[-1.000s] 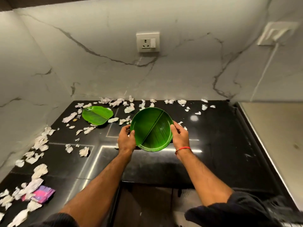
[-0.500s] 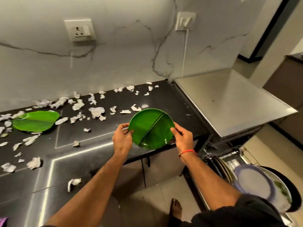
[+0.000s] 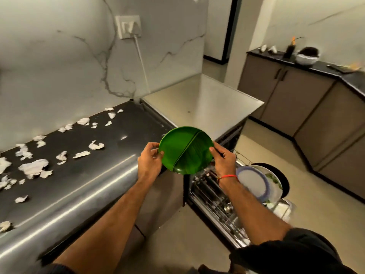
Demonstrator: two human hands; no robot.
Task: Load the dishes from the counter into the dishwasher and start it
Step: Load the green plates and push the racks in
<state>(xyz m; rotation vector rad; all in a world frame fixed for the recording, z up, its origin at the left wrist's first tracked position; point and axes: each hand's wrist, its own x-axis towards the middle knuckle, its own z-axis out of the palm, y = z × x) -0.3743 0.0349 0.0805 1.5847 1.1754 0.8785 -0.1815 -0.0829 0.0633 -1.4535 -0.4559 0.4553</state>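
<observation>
Black counter [image 3: 83, 186] strewn with torn white paper scraps [image 3: 33, 168]

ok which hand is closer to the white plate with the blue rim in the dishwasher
Right. The right hand grips the green plate's right edge just up and left of the blue-rimmed plate. The left hand grips the opposite edge, farther away.

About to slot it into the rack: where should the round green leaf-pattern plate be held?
By opposite rim edges, as now: left hand and right hand pinch the round green leaf-pattern plate from its sides. The thin, shallow disc offers only its rim, leaving the bottom edge free.
</observation>
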